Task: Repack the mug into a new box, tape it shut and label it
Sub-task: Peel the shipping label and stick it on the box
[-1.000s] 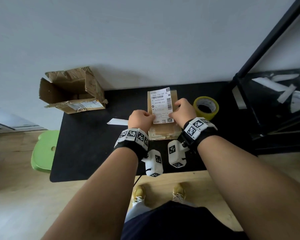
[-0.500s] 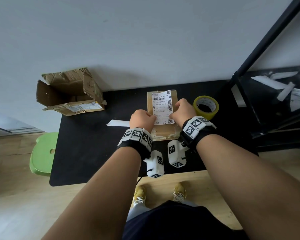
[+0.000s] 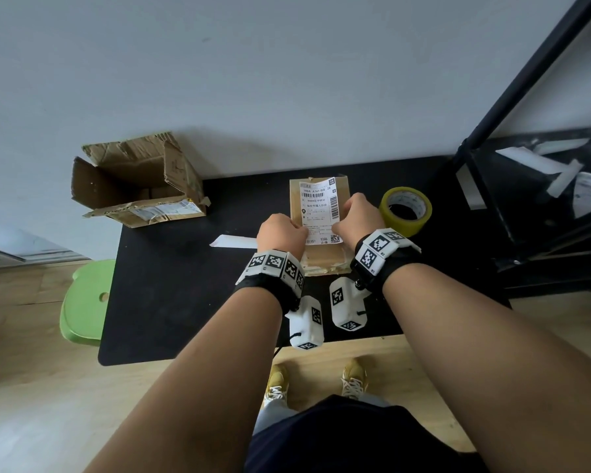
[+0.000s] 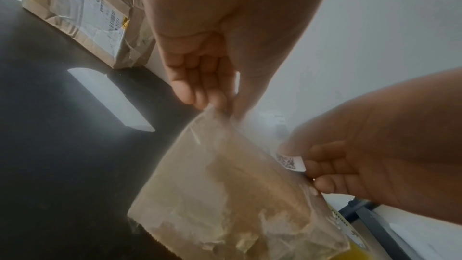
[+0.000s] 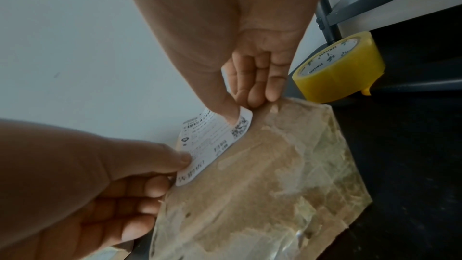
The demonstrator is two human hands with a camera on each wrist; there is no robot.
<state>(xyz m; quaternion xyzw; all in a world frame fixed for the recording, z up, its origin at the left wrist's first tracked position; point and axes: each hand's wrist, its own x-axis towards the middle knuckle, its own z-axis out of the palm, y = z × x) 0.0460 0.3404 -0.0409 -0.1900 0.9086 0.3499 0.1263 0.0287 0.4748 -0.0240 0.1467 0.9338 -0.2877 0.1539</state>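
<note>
A brown taped-up box (image 3: 325,262) lies on the black table (image 3: 171,285), with a white shipping label (image 3: 319,209) lengthwise on its top. My left hand (image 3: 299,230) pinches the label's near left corner and my right hand (image 3: 338,227) pinches its near right corner. In the right wrist view the right thumb (image 5: 227,104) lies on the label (image 5: 212,141), whose near edge is lifted off the box (image 5: 262,195). In that view my left hand's (image 5: 160,173) thumb is on the other corner. The mug is not visible.
A yellow tape roll (image 3: 406,209) stands right of the box, close to my right hand. A torn open old box (image 3: 133,186) sits at the table's far left, a white backing strip (image 3: 232,241) beside my left hand. Green stool (image 3: 86,302) left, black shelf frame (image 3: 492,186) right.
Both hands have drawn the label slightly toward me; its far end, which overhung the box's far edge, now lies within the box top. The grips are unchanged.
</note>
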